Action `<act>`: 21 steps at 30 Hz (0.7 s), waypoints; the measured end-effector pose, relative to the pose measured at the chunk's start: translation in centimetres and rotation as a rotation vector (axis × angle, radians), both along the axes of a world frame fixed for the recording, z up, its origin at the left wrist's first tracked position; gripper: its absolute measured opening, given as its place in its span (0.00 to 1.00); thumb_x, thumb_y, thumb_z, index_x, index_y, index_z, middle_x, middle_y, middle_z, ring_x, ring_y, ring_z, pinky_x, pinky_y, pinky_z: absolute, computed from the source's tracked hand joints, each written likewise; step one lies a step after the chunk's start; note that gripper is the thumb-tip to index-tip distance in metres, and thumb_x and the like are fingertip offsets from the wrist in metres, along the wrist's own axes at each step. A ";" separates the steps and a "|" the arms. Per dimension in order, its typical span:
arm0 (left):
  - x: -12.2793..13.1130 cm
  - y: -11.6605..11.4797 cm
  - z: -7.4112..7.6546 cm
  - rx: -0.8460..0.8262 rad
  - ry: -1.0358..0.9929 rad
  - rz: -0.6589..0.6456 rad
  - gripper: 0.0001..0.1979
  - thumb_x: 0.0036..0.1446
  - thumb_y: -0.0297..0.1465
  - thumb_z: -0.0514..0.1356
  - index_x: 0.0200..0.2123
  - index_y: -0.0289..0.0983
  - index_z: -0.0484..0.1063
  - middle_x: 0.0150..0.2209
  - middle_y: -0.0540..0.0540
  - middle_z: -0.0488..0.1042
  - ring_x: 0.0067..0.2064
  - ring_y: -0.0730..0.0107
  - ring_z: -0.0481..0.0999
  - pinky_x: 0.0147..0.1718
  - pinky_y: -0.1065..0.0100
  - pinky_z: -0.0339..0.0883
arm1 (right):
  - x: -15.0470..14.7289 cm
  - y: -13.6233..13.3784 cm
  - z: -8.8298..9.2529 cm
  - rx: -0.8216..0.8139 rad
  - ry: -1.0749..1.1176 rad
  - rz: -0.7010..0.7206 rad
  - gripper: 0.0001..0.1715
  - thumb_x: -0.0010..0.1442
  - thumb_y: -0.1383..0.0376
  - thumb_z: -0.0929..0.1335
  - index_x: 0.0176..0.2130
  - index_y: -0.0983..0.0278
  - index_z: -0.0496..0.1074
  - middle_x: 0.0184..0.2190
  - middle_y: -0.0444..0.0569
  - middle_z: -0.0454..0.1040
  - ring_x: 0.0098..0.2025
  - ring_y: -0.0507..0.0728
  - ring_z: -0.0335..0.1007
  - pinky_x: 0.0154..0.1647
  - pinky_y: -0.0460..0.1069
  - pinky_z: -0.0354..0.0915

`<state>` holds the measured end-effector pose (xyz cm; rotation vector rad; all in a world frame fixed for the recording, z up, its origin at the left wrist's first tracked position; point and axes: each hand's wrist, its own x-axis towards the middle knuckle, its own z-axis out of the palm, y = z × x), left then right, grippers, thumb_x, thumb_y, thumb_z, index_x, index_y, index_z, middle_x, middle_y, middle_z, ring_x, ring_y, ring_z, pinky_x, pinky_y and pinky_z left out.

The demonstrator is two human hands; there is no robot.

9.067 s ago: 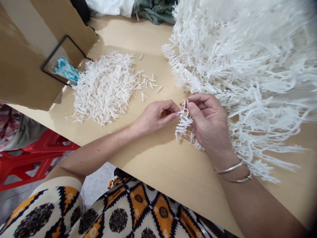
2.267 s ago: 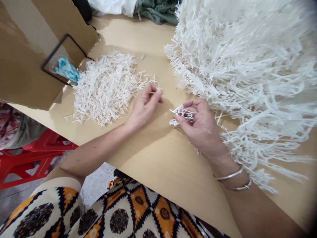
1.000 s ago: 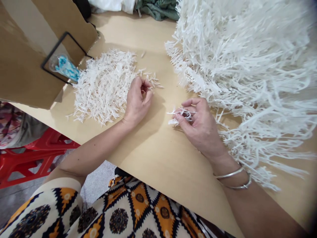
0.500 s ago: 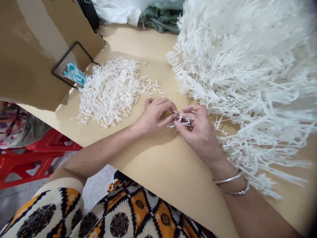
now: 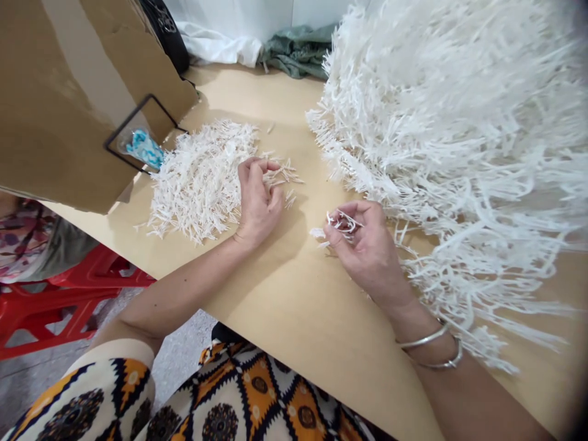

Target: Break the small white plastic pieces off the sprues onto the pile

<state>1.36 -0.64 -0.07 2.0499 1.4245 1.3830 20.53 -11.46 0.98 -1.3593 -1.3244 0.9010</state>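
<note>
My right hand (image 5: 367, 245) is closed on a small bunch of thin white plastic strands (image 5: 346, 223), pinched between thumb and fingers. Some bits stick out to the left, past the thumb. Beside the right edge of a heap of short white pieces (image 5: 202, 177), my left hand (image 5: 260, 199) is half curled, its thumb and forefinger apart. Several loose short pieces (image 5: 285, 171) lie just past its fingertips. To the right rises a much larger mass of long, branching white strands (image 5: 441, 141), close behind my right hand.
A cardboard box (image 5: 68, 104) stands at the left, with a black wire frame (image 5: 133, 122) and a blue-and-white packet (image 5: 144, 149) against it. Dark green cloth (image 5: 298, 52) lies at the back of the tan table (image 5: 294, 312). Red stools (image 5: 59, 300) stand beyond the left edge, near another person.
My left hand has parted from my right and moved left to the heap of short pieces. My right hand stays nearly in place, still gripping strands.
</note>
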 end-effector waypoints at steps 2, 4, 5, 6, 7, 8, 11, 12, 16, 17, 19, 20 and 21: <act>0.3 -0.8 0.7 0.013 0.031 -0.032 0.13 0.61 0.25 0.58 0.49 0.43 0.66 0.56 0.40 0.66 0.60 0.60 0.67 0.52 0.57 0.71 | 0.3 0.1 0.2 0.018 0.012 0.028 0.20 0.64 0.58 0.71 0.51 0.55 0.61 0.46 0.51 0.73 0.45 0.59 0.75 0.50 0.58 0.77; 0.5 -1.6 1.5 0.021 0.067 -0.097 0.11 0.65 0.27 0.56 0.49 0.44 0.66 0.56 0.41 0.68 0.61 0.60 0.68 0.55 0.55 0.70 | 0.6 0.1 0.5 0.009 0.023 0.042 0.18 0.65 0.59 0.69 0.52 0.54 0.62 0.48 0.51 0.72 0.49 0.59 0.74 0.53 0.58 0.75; 0.7 -2.0 1.9 0.022 0.079 -0.155 0.09 0.66 0.28 0.55 0.49 0.44 0.67 0.55 0.41 0.70 0.61 0.60 0.69 0.56 0.54 0.70 | 0.7 0.1 0.5 -0.002 0.037 0.039 0.17 0.66 0.60 0.69 0.52 0.54 0.63 0.48 0.50 0.72 0.50 0.59 0.73 0.54 0.58 0.75; 0.8 -2.3 2.3 0.019 0.087 -0.233 0.07 0.68 0.30 0.55 0.48 0.44 0.67 0.54 0.41 0.72 0.59 0.61 0.71 0.56 0.55 0.70 | 0.8 0.1 0.6 -0.013 0.061 0.031 0.15 0.66 0.61 0.68 0.52 0.54 0.63 0.48 0.50 0.72 0.50 0.59 0.73 0.55 0.58 0.74; 0.9 -2.5 2.5 0.008 0.091 -0.324 0.06 0.70 0.32 0.54 0.47 0.43 0.68 0.51 0.42 0.74 0.56 0.62 0.73 0.55 0.56 0.70 | 0.9 0.1 0.6 -0.025 0.093 0.021 0.15 0.66 0.62 0.67 0.52 0.54 0.64 0.48 0.50 0.72 0.50 0.59 0.73 0.55 0.58 0.74; 1.0 -2.7 2.7 -0.007 0.094 -0.416 0.06 0.72 0.35 0.54 0.47 0.42 0.68 0.48 0.43 0.75 0.52 0.64 0.75 0.54 0.58 0.71 | 1.0 0.1 0.7 -0.033 0.135 0.014 0.14 0.65 0.63 0.66 0.51 0.54 0.65 0.48 0.50 0.72 0.49 0.59 0.73 0.54 0.58 0.74; 1.2 -3.0 2.6 -0.073 0.123 -0.621 0.13 0.73 0.42 0.55 0.44 0.40 0.70 0.40 0.47 0.78 0.42 0.70 0.76 0.50 0.62 0.70 | 1.2 0.4 0.8 -0.050 0.299 0.008 0.15 0.61 0.66 0.65 0.49 0.55 0.67 0.48 0.50 0.72 0.48 0.58 0.72 0.52 0.57 0.74; 1.3 -3.0 2.5 -0.097 0.137 -0.657 0.14 0.72 0.44 0.56 0.43 0.39 0.71 0.39 0.47 0.78 0.41 0.71 0.76 0.50 0.63 0.70 | 1.2 0.4 0.8 -0.052 0.353 0.009 0.16 0.59 0.66 0.65 0.48 0.55 0.67 0.48 0.50 0.71 0.48 0.58 0.71 0.52 0.57 0.73; 1.6 -3.0 2.1 -0.113 0.121 -0.847 0.13 0.73 0.40 0.56 0.50 0.38 0.70 0.43 0.44 0.77 0.42 0.71 0.76 0.48 0.65 0.71 | 1.2 0.4 0.5 -0.007 0.379 -0.001 0.18 0.56 0.68 0.66 0.47 0.55 0.68 0.49 0.50 0.70 0.50 0.58 0.69 0.51 0.56 0.73; 1.7 -3.1 2.0 -0.092 0.106 -0.902 0.13 0.73 0.38 0.56 0.53 0.38 0.70 0.46 0.42 0.77 0.44 0.70 0.76 0.48 0.65 0.72 | 1.2 0.4 0.3 0.008 0.345 -0.012 0.18 0.57 0.68 0.67 0.48 0.55 0.68 0.49 0.50 0.70 0.51 0.59 0.69 0.50 0.56 0.73; 1.9 -3.1 1.8 -0.050 0.097 -0.985 0.13 0.72 0.37 0.57 0.55 0.38 0.69 0.49 0.40 0.75 0.47 0.68 0.75 0.50 0.64 0.74 | 1.3 0.3 -0.2 0.026 0.277 -0.043 0.19 0.59 0.67 0.66 0.50 0.54 0.67 0.49 0.50 0.69 0.51 0.59 0.69 0.49 0.56 0.74; 2.1 -3.1 1.7 -0.038 0.097 -0.997 0.12 0.71 0.37 0.58 0.53 0.38 0.70 0.49 0.39 0.75 0.48 0.67 0.75 0.50 0.63 0.74 | 1.3 0.3 -0.4 0.027 0.251 -0.052 0.19 0.60 0.67 0.66 0.51 0.54 0.67 0.49 0.50 0.69 0.51 0.59 0.69 0.49 0.56 0.74; 2.1 -3.1 1.6 -0.038 0.092 -0.995 0.11 0.71 0.38 0.59 0.50 0.38 0.71 0.47 0.40 0.75 0.48 0.67 0.75 0.50 0.63 0.74 | 1.3 0.2 -0.6 0.031 0.226 -0.053 0.18 0.61 0.67 0.66 0.51 0.54 0.66 0.49 0.51 0.69 0.50 0.59 0.70 0.48 0.56 0.74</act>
